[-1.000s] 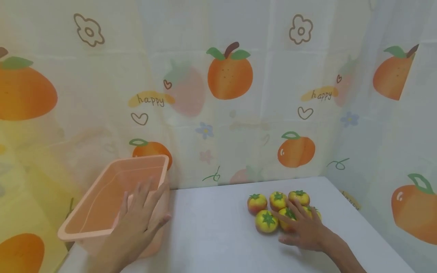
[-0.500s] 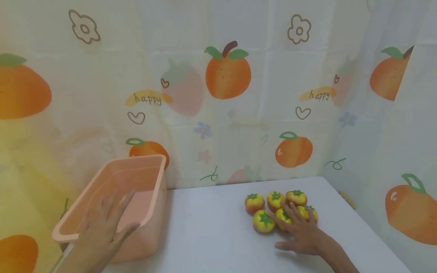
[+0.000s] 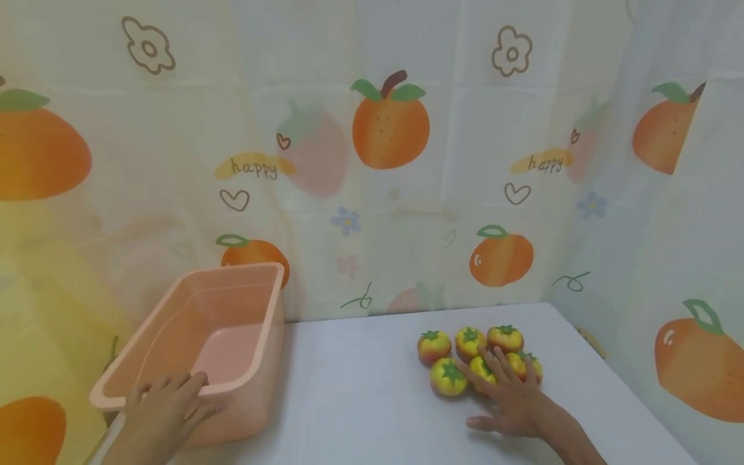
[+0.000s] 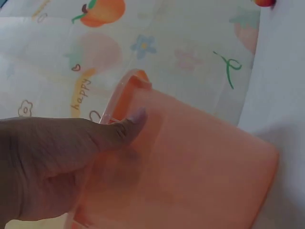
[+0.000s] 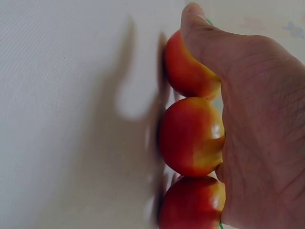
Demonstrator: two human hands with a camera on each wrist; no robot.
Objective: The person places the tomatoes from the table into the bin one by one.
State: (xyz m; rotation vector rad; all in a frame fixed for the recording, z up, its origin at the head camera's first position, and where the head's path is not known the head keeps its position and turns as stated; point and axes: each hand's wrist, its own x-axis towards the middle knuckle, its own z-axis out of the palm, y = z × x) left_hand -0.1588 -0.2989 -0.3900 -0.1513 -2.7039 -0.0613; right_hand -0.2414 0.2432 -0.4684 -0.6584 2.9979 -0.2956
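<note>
The left hand (image 3: pixel 157 413) grips the near rim of the peach-pink rectangular plastic tub (image 3: pixel 247 413) on the left of the flat white table (image 3: pixel 360 387), its wall probably light and bendy, best held by that lip. Over on the right, the right hand (image 3: pixel 517 400) spreads straight fingers over glossy yellow-red round fruits (image 3: pixel 469 347) with green leafy caps, likely firm and quick to roll, best cupped round the sides; those fingers hide part of the front row, and the tub wall masks the left fingertips.

"happy" (image 3: pixel 254 169) is printed twice on patterned backdrop (image 3: pixel 401 194), over yellow smears (image 3: pixel 256 157); also seen sideways in left wrist view.
</note>
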